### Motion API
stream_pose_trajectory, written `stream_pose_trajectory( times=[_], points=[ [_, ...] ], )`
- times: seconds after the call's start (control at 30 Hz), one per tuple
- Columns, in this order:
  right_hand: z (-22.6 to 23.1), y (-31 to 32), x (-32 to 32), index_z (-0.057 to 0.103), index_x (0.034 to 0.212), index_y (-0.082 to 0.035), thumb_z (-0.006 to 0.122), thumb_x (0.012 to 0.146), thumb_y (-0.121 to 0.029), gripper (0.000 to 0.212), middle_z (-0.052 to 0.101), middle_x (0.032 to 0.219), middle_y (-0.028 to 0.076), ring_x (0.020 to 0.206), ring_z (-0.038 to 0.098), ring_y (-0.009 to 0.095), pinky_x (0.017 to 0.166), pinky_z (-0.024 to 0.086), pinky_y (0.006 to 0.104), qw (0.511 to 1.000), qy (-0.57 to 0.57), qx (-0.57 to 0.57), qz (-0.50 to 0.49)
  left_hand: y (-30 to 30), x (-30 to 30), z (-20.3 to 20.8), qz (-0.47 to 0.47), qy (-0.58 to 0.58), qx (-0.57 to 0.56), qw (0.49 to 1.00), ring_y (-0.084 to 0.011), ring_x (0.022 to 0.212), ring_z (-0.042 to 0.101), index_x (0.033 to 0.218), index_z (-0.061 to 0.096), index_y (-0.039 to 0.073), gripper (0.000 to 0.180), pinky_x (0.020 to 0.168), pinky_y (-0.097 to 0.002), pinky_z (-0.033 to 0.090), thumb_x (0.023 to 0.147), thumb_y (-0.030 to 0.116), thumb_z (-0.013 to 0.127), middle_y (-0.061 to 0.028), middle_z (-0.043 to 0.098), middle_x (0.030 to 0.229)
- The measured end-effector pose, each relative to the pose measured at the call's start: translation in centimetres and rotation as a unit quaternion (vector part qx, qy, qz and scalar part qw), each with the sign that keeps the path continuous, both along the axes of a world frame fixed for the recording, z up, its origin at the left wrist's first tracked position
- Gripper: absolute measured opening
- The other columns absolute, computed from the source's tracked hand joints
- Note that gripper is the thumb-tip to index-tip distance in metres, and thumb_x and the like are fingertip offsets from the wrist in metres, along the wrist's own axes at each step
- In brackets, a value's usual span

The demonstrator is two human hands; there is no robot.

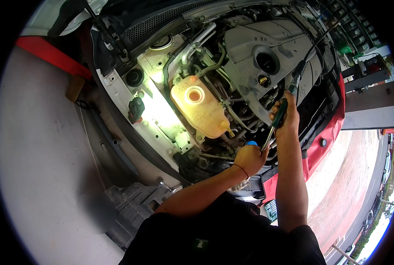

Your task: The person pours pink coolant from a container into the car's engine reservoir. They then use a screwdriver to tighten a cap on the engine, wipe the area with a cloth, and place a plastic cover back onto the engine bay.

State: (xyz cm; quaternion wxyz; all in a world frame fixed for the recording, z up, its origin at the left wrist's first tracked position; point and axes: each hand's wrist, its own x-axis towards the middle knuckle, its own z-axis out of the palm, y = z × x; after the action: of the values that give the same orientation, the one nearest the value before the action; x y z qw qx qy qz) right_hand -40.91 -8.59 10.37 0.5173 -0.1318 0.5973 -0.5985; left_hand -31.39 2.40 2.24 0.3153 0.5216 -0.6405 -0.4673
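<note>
Leaning over the open front of a car, having a pale grey floor on the left and a bright paved yard outside on the right. Seeing a red cover lying along the car's front edge, and a big dark plastic piece resting on the floor. Seeing a yellow plastic tank glowing in strong light beside the big grey engine cover, showing a round open mouth on top, but not telling about anything inside. Spotting a small green tool case near the black shirt, looking too tiny for making out anything in it. Holding a long tool over the engine, to the right of the tank. Clamping the right hand round its green handle, wrapping the fingers tight. Curling the left hand round the low end of its shiny metal rod, folding the fingers in. Seeing a round blue thing peeking out just beside the left hand, but not telling about any touching.
</note>
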Motion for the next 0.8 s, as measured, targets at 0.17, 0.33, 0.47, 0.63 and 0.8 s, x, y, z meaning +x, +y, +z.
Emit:
stream_pose_trajectory(
  times=[0.17, 0.33, 0.47, 0.63, 0.8],
  points=[
    [0.2, 0.0, 0.1, 0.052, 0.079, -0.01, 0.076, 0.078, -0.041, 0.039, 0.049, 0.068, 0.002, 0.056, 0.05, 0.014, 0.048, 0.036, 0.0276, 1.0, 0.0, -0.001, -0.001, 0.0, -0.1, -0.1, 0.0, -0.003, 0.002, 1.0, -0.0461, 0.059, 0.055, 0.063, 0.053, 0.001, 0.05, 0.053, -0.052, 0.043, 0.097, 0.039, 0.051, -0.0237, 0.056, 0.059],
    [-0.1, 0.0, -0.2, 0.052, 0.079, -0.01, 0.076, 0.078, -0.041, 0.038, 0.049, 0.068, 0.002, 0.056, 0.05, 0.014, 0.048, 0.036, 0.0274, 1.0, -0.004, -0.005, 0.0, 0.0, -0.1, -0.1, -0.003, 0.005, -0.004, 1.0, -0.0459, 0.059, 0.055, 0.063, 0.052, 0.001, 0.05, 0.053, -0.0521, 0.043, 0.097, 0.038, 0.05, -0.0237, 0.055, 0.059],
    [0.0, -0.1, -0.1, 0.052, 0.079, -0.011, 0.075, 0.078, -0.041, 0.038, 0.049, 0.068, 0.002, 0.056, 0.05, 0.014, 0.048, 0.036, 0.0273, 1.0, -0.001, -0.003, -0.001, 0.0, -0.2, -0.4, -0.004, -0.002, -0.005, 1.0, -0.0459, 0.059, 0.055, 0.063, 0.052, 0.001, 0.05, 0.053, -0.0523, 0.042, 0.097, 0.038, 0.049, -0.0237, 0.055, 0.059],
    [-0.2, -0.2, -0.3, 0.053, 0.08, -0.011, 0.075, 0.078, -0.042, 0.038, 0.052, 0.069, 0.002, 0.057, 0.052, 0.014, 0.049, 0.038, 0.0288, 1.0, 0.005, 0.002, 0.008, -0.2, 0.1, 0.2, -0.01, -0.002, 0.006, 1.0, -0.046, 0.059, 0.055, 0.063, 0.053, 0.001, 0.051, 0.054, -0.052, 0.043, 0.097, 0.039, 0.049, -0.0238, 0.056, 0.059],
    [0.3, -0.4, -0.7, 0.059, 0.088, -0.012, 0.072, 0.081, -0.042, 0.034, 0.059, 0.077, 0.001, 0.075, 0.062, 0.016, 0.062, 0.048, 0.0357, 1.0, -0.002, 0.006, 0.028, -0.6, 0.6, 0.9, -0.021, 0.015, 0.039, 0.999, -0.0436, 0.059, 0.056, 0.062, 0.056, 0.001, 0.05, 0.053, -0.0506, 0.043, 0.094, 0.039, 0.054, -0.0221, 0.056, 0.059]
  ],
)
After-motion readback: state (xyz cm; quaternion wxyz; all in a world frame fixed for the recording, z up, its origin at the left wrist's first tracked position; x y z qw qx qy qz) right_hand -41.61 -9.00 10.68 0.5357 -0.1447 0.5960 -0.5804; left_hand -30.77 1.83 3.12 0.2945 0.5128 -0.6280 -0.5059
